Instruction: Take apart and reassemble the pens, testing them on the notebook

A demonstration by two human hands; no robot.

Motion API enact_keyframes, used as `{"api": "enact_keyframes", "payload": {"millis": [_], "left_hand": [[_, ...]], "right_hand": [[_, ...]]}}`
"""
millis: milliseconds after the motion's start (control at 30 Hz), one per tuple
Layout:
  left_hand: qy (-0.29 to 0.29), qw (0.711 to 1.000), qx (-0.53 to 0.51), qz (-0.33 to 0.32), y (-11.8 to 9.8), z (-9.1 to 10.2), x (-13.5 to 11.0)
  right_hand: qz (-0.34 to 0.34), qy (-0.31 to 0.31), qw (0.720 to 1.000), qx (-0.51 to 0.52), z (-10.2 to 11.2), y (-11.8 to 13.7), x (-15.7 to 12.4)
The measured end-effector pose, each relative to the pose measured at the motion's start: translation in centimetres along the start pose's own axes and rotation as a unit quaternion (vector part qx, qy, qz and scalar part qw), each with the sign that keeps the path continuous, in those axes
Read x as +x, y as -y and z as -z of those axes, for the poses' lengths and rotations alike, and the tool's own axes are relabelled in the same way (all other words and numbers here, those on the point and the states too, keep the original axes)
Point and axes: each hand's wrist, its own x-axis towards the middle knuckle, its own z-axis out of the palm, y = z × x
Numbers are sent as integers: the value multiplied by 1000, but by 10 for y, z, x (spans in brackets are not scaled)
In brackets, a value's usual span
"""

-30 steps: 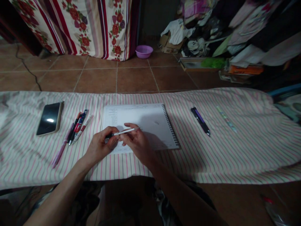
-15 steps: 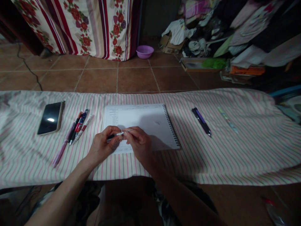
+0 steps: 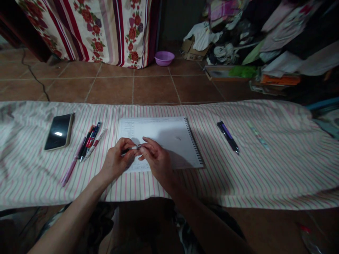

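Both of my hands meet above the left part of a spiral notebook [image 3: 169, 127], whose page is open flat. My left hand [image 3: 116, 157] pinches the dark barrel of a pen [image 3: 127, 150] between thumb and fingers. At the pen's lighter end, my right hand [image 3: 158, 158] grips with thumb and index finger, while another finger is raised. My fingertips partly hide where the two ends meet. A small, thin curved mark or piece [image 3: 178, 138], too small to make out, shows on the page to the right.
Several pens [image 3: 90, 143] lie in a bunch on the left, beside a phone [image 3: 58, 131]. To the right rest dark and purple pens [image 3: 228, 137] and a pale patterned pen [image 3: 258, 135]. A striped cloth [image 3: 278, 176] covers the table. Beyond it, a purple basin [image 3: 164, 59] stands on the floor.
A finger of my right hand has lifted and spread from the pen, while its thumb and index finger stay at the pen's end. My left hand keeps its hold.
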Motion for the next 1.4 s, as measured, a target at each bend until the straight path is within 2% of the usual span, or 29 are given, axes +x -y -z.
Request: {"api": "enact_keyframes", "payload": {"millis": [233, 500, 733, 833, 1000, 1100, 1233, 1400], "left_hand": [[17, 1000, 8, -1, -4, 0, -1], [13, 999, 33, -20, -8, -1, 1], [10, 999, 31, -23, -6, -1, 2], [0, 999, 48, -24, -5, -1, 3], [11, 995, 89, -37, -2, -1, 3], [16, 990, 131, -51, -1, -1, 3], [21, 984, 162, -67, -2, -3, 3], [20, 982, 174, -77, -2, -6, 4]], "right_hand": [[17, -10, 998, -64, 3, 3, -3], [87, 6, 986, -140, 4, 8, -4], [44, -1, 994, -96, 2, -3, -4], [48, -15, 994, -95, 7, -1, -1], [71, -72, 981, -165, 33, 18, 10], [99, -92, 958, -252, 55, 28, 16], [131, -76, 919, -364, 83, 36, 19], [137, -47, 874, -464, 109, 44, 16]]}}
